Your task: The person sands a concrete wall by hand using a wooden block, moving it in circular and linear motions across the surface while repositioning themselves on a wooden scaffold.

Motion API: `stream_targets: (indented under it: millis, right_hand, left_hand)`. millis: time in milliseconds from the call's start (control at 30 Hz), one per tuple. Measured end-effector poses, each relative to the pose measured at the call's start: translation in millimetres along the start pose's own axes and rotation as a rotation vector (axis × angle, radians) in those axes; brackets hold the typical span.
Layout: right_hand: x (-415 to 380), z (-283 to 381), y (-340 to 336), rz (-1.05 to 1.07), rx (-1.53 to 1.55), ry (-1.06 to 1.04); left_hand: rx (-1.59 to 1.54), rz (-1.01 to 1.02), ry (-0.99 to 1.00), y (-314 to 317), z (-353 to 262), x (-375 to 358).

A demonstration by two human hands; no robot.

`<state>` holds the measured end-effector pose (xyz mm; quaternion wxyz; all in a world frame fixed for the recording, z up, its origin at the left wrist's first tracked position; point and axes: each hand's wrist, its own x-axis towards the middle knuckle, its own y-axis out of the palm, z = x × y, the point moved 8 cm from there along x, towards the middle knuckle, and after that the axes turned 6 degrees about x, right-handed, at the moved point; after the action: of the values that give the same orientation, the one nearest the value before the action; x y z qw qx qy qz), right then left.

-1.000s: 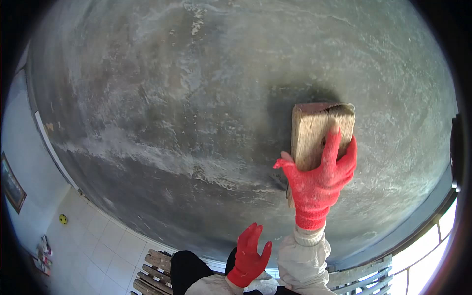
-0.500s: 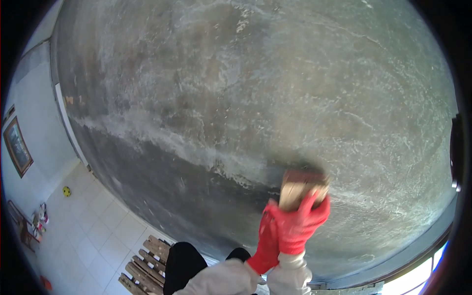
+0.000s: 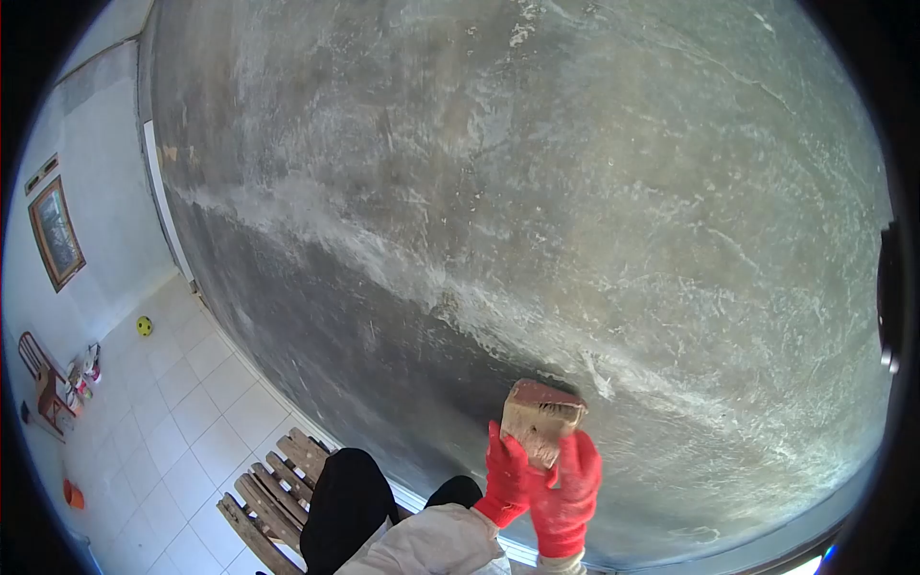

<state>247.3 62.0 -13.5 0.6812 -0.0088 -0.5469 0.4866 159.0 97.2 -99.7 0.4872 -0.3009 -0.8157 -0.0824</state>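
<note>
A thick wooden block (image 3: 533, 428), with a dull reddish layer along its top edge, is held against the grey plastered wall (image 3: 460, 192). My left hand (image 3: 508, 477), in a red glove, grips its lower left side. On its lower right side is my right hand (image 3: 568, 491), also red-gloved, with the fingers closed on the block. The face turned to the wall is hidden. A pale streaky band runs across the wall above a darker patch to the left of the block.
Below my dark-clothed knees stands a slatted wooden platform (image 3: 271, 500). White floor tiles (image 3: 216, 446) spread at the lower left, with a yellow ball (image 3: 145, 326), a wooden chair (image 3: 45, 385) and an orange pot (image 3: 73, 494). A framed picture (image 3: 57, 234) hangs on the side wall.
The block and both hands have moved down and left along the wall. My hands, overlapping before, are now side by side under the block. The camera view has shifted a little left.
</note>
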Motion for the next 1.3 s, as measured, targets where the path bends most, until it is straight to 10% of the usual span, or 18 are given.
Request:
stream_targets:
  millis: [300,533,867,1033,1167,1300]
  right_hand:
    - [20,-30,-109,-0.447,0.046,0.055]
    - [13,-55,-109,-0.520,0.087,0.097]
    - [23,-50,-117,-0.515,0.042,0.067]
    - [21,-58,-97,-0.525,0.209,0.243]
    - [27,-18,-94,-0.357,-0.009,-0.019]
    - [34,-13,-99,-0.338,-0.038,-0.019]
  left_hand:
    - [0.096,-0.125,0.206,-44,-82,190]
    - [0.127,0.132,0.105,-4,20,7]
    - [0.067,-0.161,0.121,-55,-52,191]
    - [0.157,0.043,0.112,-28,6,84]
    - [0.104,0.047,0.054,-20,46,14]
    - [0.149,-0.039,0.134,-44,0,131]
